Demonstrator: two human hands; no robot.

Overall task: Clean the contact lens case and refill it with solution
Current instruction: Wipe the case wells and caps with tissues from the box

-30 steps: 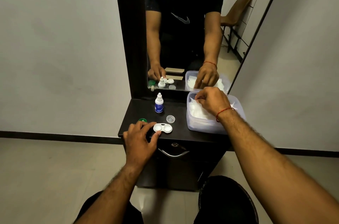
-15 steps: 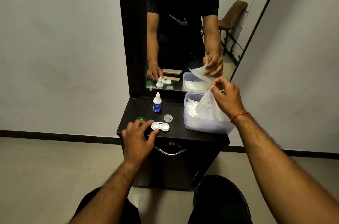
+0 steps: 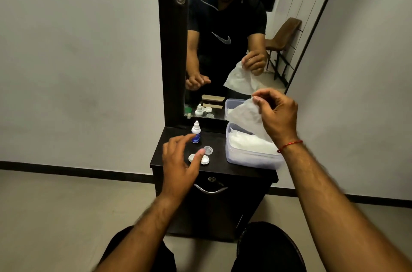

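A white two-well contact lens case (image 3: 204, 159) lies uncapped on the dark cabinet top (image 3: 220, 169). My left hand (image 3: 181, 161) hovers above it with fingers spread, its thumb covering the case's middle. A clear cap (image 3: 208, 150) lies just behind the case. A small white solution bottle with a blue label (image 3: 196, 132) stands upright further back. My right hand (image 3: 275, 115) pinches a white tissue (image 3: 245, 115) and holds it up above the clear plastic tissue box (image 3: 249, 157). The green cap is hidden behind my left hand.
A tall mirror (image 3: 225, 37) in a dark frame rises behind the cabinet top and reflects me and the items. A metal drawer handle (image 3: 210, 189) sits on the cabinet front. My knees are at the bottom, close to the cabinet.
My right hand has pulled a tissue out of the box and raised it. My left hand has lifted off the case and opened its fingers.
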